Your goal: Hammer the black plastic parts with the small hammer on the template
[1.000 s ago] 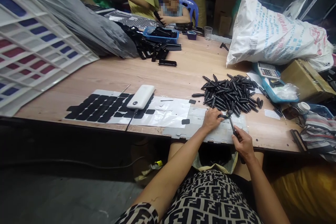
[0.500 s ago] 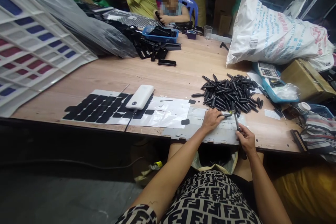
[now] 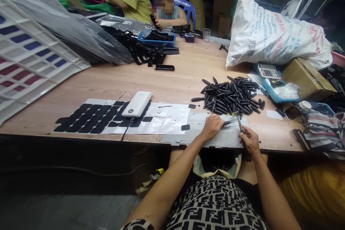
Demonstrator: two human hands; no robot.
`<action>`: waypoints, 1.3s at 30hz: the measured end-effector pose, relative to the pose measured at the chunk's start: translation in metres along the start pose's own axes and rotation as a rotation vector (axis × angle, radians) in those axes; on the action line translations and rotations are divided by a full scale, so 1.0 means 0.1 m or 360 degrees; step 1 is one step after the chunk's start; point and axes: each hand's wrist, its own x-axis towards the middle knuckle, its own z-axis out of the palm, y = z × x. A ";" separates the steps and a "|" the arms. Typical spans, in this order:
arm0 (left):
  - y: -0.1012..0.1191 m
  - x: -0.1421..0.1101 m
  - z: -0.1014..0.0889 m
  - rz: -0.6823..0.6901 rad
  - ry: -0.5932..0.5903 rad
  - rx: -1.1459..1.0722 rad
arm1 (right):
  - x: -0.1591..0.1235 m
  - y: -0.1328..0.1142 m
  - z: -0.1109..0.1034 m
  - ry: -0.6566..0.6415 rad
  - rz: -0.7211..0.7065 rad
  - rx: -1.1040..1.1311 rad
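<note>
My left hand is closed around one end of a small black pen-shaped piece, which points right over a grey metal plate at the table's front edge. In my right hand, closed too, is a hammer-like tool with a long dark handle. Its upper end, with a yellow-green tip, stands just beyond the piece; I cannot tell whether they touch. A heap of similar black pieces lies behind both hands.
Left of the plate, a white power bank rests on a sheet with black patches. A white sack, a calculator and a cardboard box stand right. Two people sit across the table near a blue basket. An open bag is below me.
The view has shifted a little, so the table's things appear further left. My left hand and the black piece have drawn slightly toward me. Both hands keep their hold.
</note>
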 end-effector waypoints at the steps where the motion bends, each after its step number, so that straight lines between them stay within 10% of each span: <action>1: 0.02 -0.10 -0.02 0.0098 -0.0037 -0.0012 | 0.00 0.00 0.00 0.0005 0.0001 0.0010; 11: 0.16 -1.05 -0.02 0.0500 -0.0162 -0.0003 | 0.00 0.05 0.03 0.0006 -0.0036 -0.0021; 20: 0.02 0.02 -0.18 -0.0491 0.0655 -0.0143 | 0.01 0.06 0.02 0.0002 -0.0046 -0.0062; 25: -0.15 0.46 -0.20 -0.0798 0.0609 -0.0064 | 0.01 0.06 0.01 0.0010 -0.0043 -0.0042; 39: -0.07 0.13 0.13 -0.0030 0.0214 0.0108 | -0.01 0.07 0.02 0.0002 -0.0025 -0.0047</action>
